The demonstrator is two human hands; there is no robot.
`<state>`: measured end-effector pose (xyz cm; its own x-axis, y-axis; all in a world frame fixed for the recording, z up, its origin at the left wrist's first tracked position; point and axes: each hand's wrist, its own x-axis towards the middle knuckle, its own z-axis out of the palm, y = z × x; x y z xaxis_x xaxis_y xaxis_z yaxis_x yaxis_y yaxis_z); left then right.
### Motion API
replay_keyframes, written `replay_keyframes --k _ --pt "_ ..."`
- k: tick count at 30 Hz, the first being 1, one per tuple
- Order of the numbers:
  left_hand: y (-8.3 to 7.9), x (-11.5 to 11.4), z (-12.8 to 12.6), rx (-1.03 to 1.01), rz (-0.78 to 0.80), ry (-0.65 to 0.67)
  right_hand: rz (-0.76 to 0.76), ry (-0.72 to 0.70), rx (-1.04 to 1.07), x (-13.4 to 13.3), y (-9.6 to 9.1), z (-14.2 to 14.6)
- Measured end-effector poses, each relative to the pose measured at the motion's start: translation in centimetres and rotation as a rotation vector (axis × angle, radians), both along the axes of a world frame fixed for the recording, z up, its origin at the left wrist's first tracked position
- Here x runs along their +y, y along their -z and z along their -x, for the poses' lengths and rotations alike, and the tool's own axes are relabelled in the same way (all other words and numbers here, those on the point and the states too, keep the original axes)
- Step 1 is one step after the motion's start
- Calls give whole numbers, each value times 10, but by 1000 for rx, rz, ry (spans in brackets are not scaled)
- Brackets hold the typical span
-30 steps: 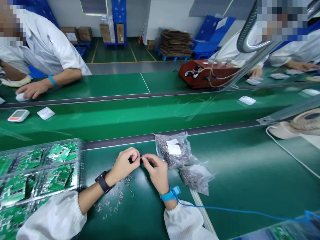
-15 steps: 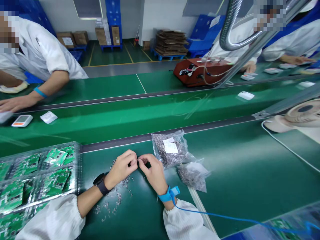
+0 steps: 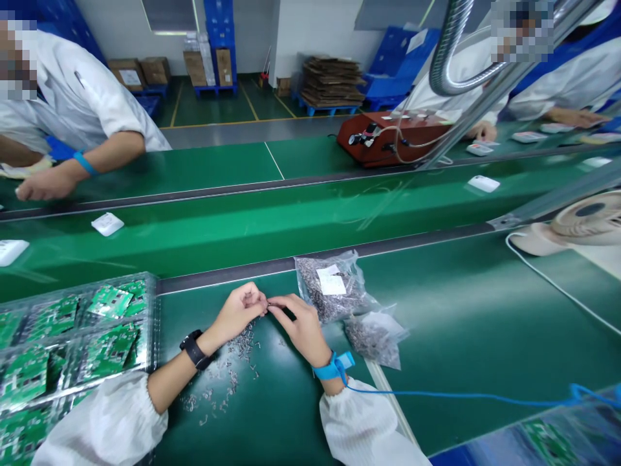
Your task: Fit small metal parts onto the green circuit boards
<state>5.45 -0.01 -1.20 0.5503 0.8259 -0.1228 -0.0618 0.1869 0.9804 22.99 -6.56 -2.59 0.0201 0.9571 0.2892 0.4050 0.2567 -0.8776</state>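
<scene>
My left hand [image 3: 241, 312], with a black watch [image 3: 195, 349] on its wrist, is closed, its thumb and fingers pinched. Facing it, my right hand [image 3: 299, 325] is pinched too, and the fingertips of both meet. Something tiny and dark sits between them, too small to name. A blue wrist strap [image 3: 334, 366] with a cord circles my right wrist. Under and beside my left hand, small bent metal pieces [image 3: 233, 382] lie scattered on the green table [image 3: 272, 414]. Just beyond my right hand lies a clear bag of small metal parts [image 3: 334, 285], with a smaller bag [image 3: 376, 340] beside it.
Clear trays of green circuit boards [image 3: 109, 346] stand at the left. A green conveyor [image 3: 252, 217] runs across, carrying white devices [image 3: 107, 224]. Two or more co-workers in white sit beyond, near a red-brown machine [image 3: 388, 139]. A beige fan [image 3: 587, 217] is at the right.
My right fingers have straightened somewhat, while both hands stay fingertip to fingertip. The white devices on the belt moved right. The left co-worker's hand lifted off the belt and drew back.
</scene>
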Motion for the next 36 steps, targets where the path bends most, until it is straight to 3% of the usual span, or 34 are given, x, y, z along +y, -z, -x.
replay_keyframes --k 9,15,19,36 --pt "4 -3 0 136 -168 -5 -24 -115 -204 2 -1 -3" --pt "-8 -6 4 265 -565 49 170 -146 129 1 -4 1" --pt "-10 -11 6 274 -710 58 292 -190 357 1 -3 5" --pt "-9 -7 4 294 -640 10 45 -84 -42 0 -7 0"
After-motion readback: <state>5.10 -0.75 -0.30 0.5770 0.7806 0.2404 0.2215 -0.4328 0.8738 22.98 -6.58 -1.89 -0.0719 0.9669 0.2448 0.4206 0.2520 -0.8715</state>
